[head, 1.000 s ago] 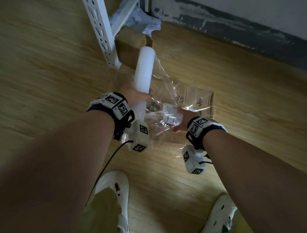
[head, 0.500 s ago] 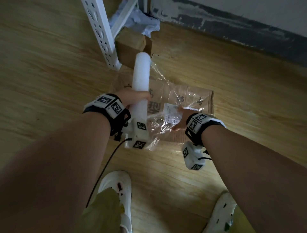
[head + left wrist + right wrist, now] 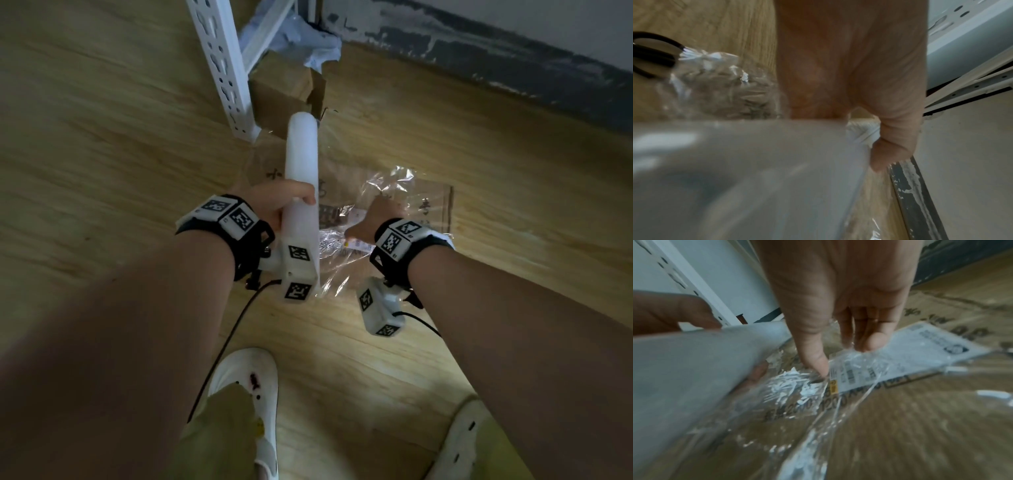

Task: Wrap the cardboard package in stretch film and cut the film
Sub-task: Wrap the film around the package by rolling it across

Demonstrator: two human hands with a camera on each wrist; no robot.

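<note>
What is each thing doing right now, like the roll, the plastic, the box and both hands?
Roll: held up off the floor, tilted, film partly unrolled.
Film: loose and crinkled over the box, uncut, joined to the roll.
Box: flat on the floor, partly covered.
Label: stuck on the box, partly under film.
Left hand: grips the roll.
Right hand: thumb and fingers press film onto the box.
Scissors: on the floor, unused.

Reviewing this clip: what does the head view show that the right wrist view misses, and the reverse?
Head view only: both shoes, one being the white shoe, and the brown box behind the rack leg.

Right wrist view only: the right hand with its thumb and fingertips down on film over the shipping label.

Both: the left hand gripping the film roll, and the cardboard package.
</note>
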